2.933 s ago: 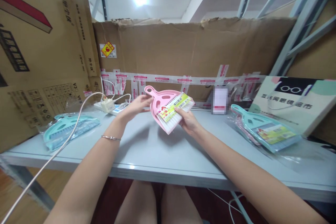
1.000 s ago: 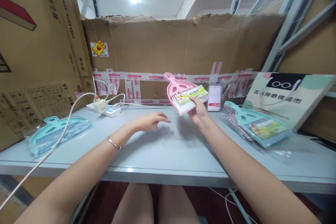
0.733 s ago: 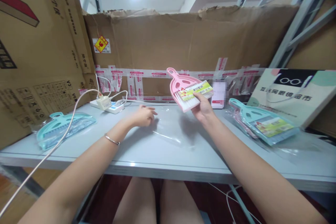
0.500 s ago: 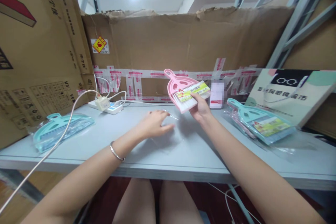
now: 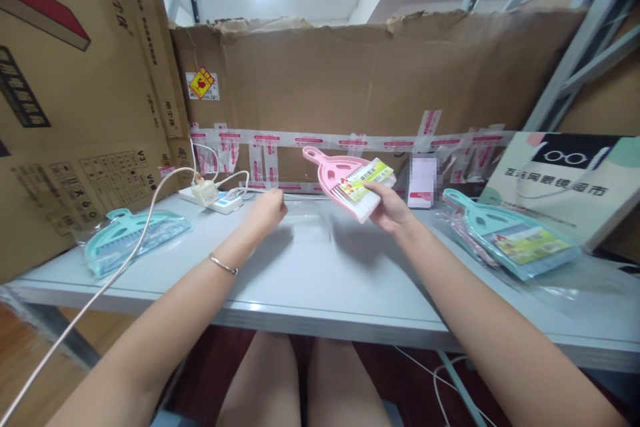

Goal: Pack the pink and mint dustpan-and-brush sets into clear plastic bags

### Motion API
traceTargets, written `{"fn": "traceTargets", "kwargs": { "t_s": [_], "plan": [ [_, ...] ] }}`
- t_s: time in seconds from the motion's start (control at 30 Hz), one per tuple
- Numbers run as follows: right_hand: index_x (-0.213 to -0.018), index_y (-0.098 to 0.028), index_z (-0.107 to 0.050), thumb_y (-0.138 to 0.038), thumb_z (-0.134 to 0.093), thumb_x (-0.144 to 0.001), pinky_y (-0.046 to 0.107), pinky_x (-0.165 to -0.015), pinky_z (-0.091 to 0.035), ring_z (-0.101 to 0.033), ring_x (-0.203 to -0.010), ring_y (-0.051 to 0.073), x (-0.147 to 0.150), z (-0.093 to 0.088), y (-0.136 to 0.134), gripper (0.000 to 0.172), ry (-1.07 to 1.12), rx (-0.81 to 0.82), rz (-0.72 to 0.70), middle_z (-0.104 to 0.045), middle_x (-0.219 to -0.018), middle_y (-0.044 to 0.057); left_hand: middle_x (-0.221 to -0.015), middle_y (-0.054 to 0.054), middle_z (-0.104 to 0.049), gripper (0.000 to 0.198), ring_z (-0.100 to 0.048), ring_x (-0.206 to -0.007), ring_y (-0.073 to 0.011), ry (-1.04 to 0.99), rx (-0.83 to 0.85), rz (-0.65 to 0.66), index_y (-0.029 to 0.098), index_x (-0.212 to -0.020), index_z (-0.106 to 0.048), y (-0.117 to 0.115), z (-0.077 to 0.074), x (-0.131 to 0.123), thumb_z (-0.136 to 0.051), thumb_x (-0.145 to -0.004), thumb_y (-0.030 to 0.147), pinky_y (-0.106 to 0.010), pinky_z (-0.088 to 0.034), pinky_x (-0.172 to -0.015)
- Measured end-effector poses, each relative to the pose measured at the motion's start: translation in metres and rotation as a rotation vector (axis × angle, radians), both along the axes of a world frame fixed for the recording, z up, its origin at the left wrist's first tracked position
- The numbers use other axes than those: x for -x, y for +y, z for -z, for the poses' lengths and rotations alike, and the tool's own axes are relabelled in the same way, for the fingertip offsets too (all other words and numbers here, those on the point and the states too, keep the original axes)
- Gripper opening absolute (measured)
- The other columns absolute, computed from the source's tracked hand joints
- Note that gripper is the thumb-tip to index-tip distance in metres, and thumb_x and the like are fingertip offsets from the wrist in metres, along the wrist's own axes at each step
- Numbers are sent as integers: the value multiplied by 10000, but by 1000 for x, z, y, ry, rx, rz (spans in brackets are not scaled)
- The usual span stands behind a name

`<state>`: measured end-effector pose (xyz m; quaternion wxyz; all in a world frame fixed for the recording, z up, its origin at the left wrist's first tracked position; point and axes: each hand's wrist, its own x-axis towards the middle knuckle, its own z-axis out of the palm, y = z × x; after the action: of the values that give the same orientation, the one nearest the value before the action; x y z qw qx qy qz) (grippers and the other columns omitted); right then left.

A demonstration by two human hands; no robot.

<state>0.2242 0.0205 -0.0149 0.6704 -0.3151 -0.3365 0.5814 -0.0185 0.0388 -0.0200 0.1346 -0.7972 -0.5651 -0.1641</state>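
My right hand grips a pink dustpan with a small white-bristled brush nested in it, thumb on top, raised over the table. A yellow-green printed label wraps the brush. Its handle points up and left. My left hand is closed in a fist at the middle left of the table. From its fingers a clear plastic bag, faint and hard to see, stretches to the right. The left fingertips are partly hidden.
A bagged teal dustpan lies left, a white cable crossing it. More bagged dustpans lie right, beside a printed box. A phone stands at the back. A power strip and large cartons line the rear.
My left hand has moved left and away from me, its fingers closing, and the clear plastic has shifted with it. The pink dustpan has tilted and dropped slightly in my right hand.
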Motion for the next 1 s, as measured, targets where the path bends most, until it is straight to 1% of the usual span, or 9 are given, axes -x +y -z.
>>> {"fn": "traceTargets", "kwargs": {
  "t_s": [0.1, 0.17, 0.23, 0.4, 0.57, 0.67, 0.77, 0.87, 1.0],
  "plan": [
    [-1060, -120, -593, -85, -498, -802, 319, -839, -554, -697, -797, 173, 0, -1, -9, 277, -114, 89, -196, -731, -881, 75, -985, -138, -618, 208, -601, -933, -253, -32, -93, -108, 120, -945, -574, 6, -4, 15, -391, -848, 137, -330, -458, -759],
    [-1049, -102, -595, -80, -494, -805, 326, -823, -560, -701, -760, 178, 3, -1, -15, 265, -197, 152, -327, -731, -864, 91, -1011, -145, -608, 216, -594, -947, -253, -30, -132, -124, 114, -969, -564, 6, -6, 19, -378, -861, 127, -331, -456, -759],
    [-1043, -89, -596, -71, -490, -807, 336, -798, -568, -701, -723, 181, 7, 0, -18, 259, -263, 210, -378, -731, -841, 100, -1025, -147, -600, 215, -587, -954, -251, -19, -146, -102, 112, -980, -558, 5, -8, 20, -376, -866, 115, -328, -454, -753],
    [-1049, -78, -595, -42, -485, -804, 360, -754, -581, -700, -715, 191, 8, 5, -13, 271, -296, 234, -289, -728, -843, 117, -1007, -161, -592, 252, -581, -938, -257, -47, -188, -89, 107, -964, -564, 7, -7, 17, -323, -892, 105, -342, -444, -761],
    [-988, -90, -616, -32, -547, -771, 318, -729, -587, -698, -725, 181, 11, 16, -2, 235, -274, 161, -149, -728, -862, 107, -936, -137, -592, 259, -576, -900, -233, 1, -228, 12, 118, -913, -573, 9, 4, 7, -317, -890, 89, -325, -446, -756],
    [-977, -114, -619, -29, -552, -767, 296, -692, -592, -697, -734, 172, 18, 22, -1, 237, -209, 116, -98, -730, -861, 78, -916, -124, -593, 260, -580, -885, -220, 12, -226, 58, 126, -954, -572, 7, 9, -1, -323, -891, 85, -307, -450, -730],
    [-966, -114, -616, -6, -550, -756, 261, -641, -589, -695, -716, 161, 25, 25, -3, 245, -178, 123, -107, -728, -843, 68, -937, -128, -596, 264, -582, -870, -218, -30, -218, 79, 126, -975, -570, 5, 9, -4, -314, -908, 111, -309, -452, -720],
    [-961, -108, -617, 8, -555, -740, 241, -624, -581, -693, -703, 155, 30, 27, -6, 257, -214, 147, -176, -727, -843, 73, -952, -130, -601, 253, -578, -867, -217, -67, -227, 101, 124, -932, -572, 1, 7, -5, -320, -925, 151, -316, -451, -735],
    [-966, -100, -615, -28, -566, -747, 226, -623, -571, -685, -683, 143, 36, 29, -11, 236, -283, 189, -253, -725, -847, 84, -926, -113, -612, 248, -578, -847, -204, -26, -214, 123, 129, -899, -568, -6, 4, -10, -328, -933, 181, -306, -445, -721]
  ]
}}
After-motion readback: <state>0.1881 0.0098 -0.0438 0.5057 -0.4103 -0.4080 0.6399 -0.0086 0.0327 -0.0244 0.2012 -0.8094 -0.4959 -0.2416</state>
